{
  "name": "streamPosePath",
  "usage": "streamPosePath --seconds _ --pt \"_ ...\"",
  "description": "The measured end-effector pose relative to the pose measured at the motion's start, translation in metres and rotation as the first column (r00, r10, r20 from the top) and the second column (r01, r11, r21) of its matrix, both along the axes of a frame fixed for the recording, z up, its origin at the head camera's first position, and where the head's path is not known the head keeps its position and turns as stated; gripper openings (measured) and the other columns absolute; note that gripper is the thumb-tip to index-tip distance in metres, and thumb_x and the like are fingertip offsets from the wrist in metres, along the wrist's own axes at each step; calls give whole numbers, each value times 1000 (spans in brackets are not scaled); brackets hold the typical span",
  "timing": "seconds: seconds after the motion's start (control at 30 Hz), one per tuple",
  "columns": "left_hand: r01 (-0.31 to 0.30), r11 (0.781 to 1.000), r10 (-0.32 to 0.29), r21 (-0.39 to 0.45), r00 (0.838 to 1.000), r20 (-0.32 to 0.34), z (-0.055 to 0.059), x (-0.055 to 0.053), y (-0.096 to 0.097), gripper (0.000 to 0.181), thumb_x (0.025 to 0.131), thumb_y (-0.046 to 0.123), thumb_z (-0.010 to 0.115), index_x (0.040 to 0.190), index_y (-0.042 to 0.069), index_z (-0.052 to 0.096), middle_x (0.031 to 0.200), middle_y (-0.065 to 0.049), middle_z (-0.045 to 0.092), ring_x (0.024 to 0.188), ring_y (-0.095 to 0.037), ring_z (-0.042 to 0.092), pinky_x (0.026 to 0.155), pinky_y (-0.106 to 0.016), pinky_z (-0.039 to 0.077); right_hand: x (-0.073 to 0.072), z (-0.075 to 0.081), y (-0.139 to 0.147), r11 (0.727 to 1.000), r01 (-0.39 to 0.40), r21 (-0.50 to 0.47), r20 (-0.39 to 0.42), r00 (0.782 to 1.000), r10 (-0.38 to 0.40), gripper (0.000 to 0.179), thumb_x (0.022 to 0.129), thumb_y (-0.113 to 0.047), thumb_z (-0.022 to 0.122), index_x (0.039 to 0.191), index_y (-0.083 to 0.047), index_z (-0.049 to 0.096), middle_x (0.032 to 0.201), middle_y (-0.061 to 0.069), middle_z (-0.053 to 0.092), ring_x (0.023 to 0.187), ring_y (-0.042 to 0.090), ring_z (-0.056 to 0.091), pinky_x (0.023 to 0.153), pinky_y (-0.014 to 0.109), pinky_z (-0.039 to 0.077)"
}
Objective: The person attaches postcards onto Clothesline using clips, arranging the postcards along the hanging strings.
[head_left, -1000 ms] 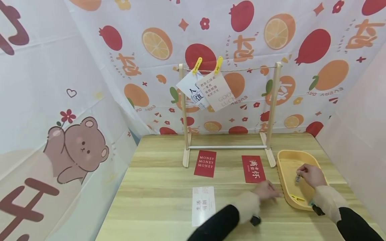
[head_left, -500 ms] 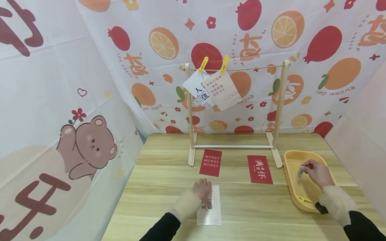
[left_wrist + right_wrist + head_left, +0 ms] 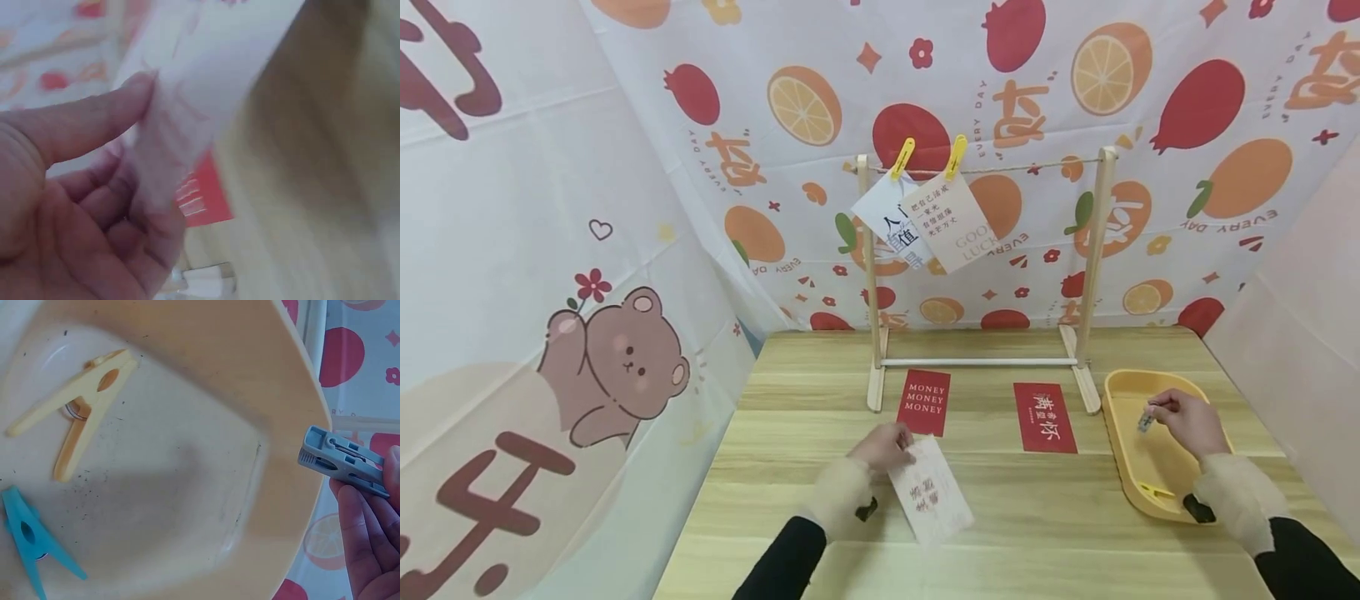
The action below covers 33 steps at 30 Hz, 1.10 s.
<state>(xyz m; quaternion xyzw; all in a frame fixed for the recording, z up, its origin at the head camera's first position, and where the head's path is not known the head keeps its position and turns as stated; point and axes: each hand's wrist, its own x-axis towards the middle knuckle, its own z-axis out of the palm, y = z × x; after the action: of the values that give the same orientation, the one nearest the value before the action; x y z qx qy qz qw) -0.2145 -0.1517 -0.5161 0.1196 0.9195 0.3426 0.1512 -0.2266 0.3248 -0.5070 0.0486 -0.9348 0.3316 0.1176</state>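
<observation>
My left hand [image 3: 880, 450] pinches a white card [image 3: 931, 493] with reddish characters by its upper left corner. The card slants above the table; in the left wrist view, thumb and fingers lie on its two faces. At the right, my right hand [image 3: 1193, 425] is over the yellow plastic tray [image 3: 1117, 467]. It grips a grey-blue clothespin [image 3: 340, 461] by the handle end, and nothing is between the pin's jaws. Inside the tray lie a yellow clothespin [image 3: 97, 394] and a teal clothespin [image 3: 39, 540].
A wooden frame [image 3: 1097, 250] with a string stands at the table's back. Two cards hang there from yellow clothespins: a white card [image 3: 887, 212] and a beige card [image 3: 955, 223], overlapping. Two red cards lie flat, a MONEY card [image 3: 923, 404] and another red card [image 3: 1045, 417].
My left hand has moved left from near the tray to the white card, then lifted and turned it off the table. The right hand has stayed over the tray with its clothespin.
</observation>
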Motion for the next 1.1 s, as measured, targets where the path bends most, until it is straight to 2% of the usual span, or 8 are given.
streamPosePath --seconds 0.17,0.4,0.57,0.67,0.8,0.9,1.0,1.1 --pt "-13 970 4 244 999 37 24 -12 -8 13 81 2 66 92 -2 61 81 -4 58 76 -16 53 68 -29 46 -1 3 3 1000 12 -2 -2 1000 -12 10 88 -7 62 87 3 62 75 15 65 64 26 63 54 32 45" --pt "119 956 -132 267 991 33 16 -11 4 19 84 12 67 100 1 67 86 -3 65 73 -10 57 67 -25 47 -3 5 -4 998 -14 -65 57 998 18 15 89 -10 61 91 5 61 80 15 65 67 20 63 58 29 47" --pt "122 947 -109 296 992 -59 23 -8 29 19 78 8 73 93 2 65 82 0 62 75 -10 54 68 -25 45 1 30 -38 975 -112 -194 68 990 127 21 88 -13 63 95 7 61 86 17 66 71 15 63 63 31 52" --pt "98 947 -79 306 994 -76 32 -8 46 16 76 10 75 86 6 63 77 3 58 73 -9 53 67 -24 45 10 47 -72 916 -259 -305 88 950 298 22 87 -12 64 97 7 62 88 16 66 73 16 63 65 32 53" --pt "143 947 -122 288 988 -92 47 -6 70 12 78 13 74 82 10 63 76 6 58 71 -5 54 66 -21 47 26 58 -122 800 -435 -413 147 835 530 17 84 -11 66 95 3 64 106 22 61 84 17 62 67 29 53" --pt "176 942 -153 286 983 -102 54 -5 86 10 79 13 73 81 10 64 76 7 60 71 -3 55 65 -20 47 32 53 -149 756 -509 -412 174 770 614 14 83 -9 67 92 1 66 113 24 58 81 16 62 64 30 53" --pt "175 945 -151 277 983 -106 58 -4 94 9 79 13 73 82 10 65 75 8 60 67 -3 56 61 -19 47 33 45 -163 761 -535 -368 170 765 621 14 82 -9 68 91 2 67 94 16 65 69 12 60 58 32 53" --pt "142 948 -118 286 988 -98 60 -2 94 15 78 17 74 89 10 65 77 7 60 65 -6 57 58 -21 48 32 44 -169 800 -505 -322 150 808 570 16 81 -9 70 92 2 68 81 5 65 68 11 59 59 30 53"
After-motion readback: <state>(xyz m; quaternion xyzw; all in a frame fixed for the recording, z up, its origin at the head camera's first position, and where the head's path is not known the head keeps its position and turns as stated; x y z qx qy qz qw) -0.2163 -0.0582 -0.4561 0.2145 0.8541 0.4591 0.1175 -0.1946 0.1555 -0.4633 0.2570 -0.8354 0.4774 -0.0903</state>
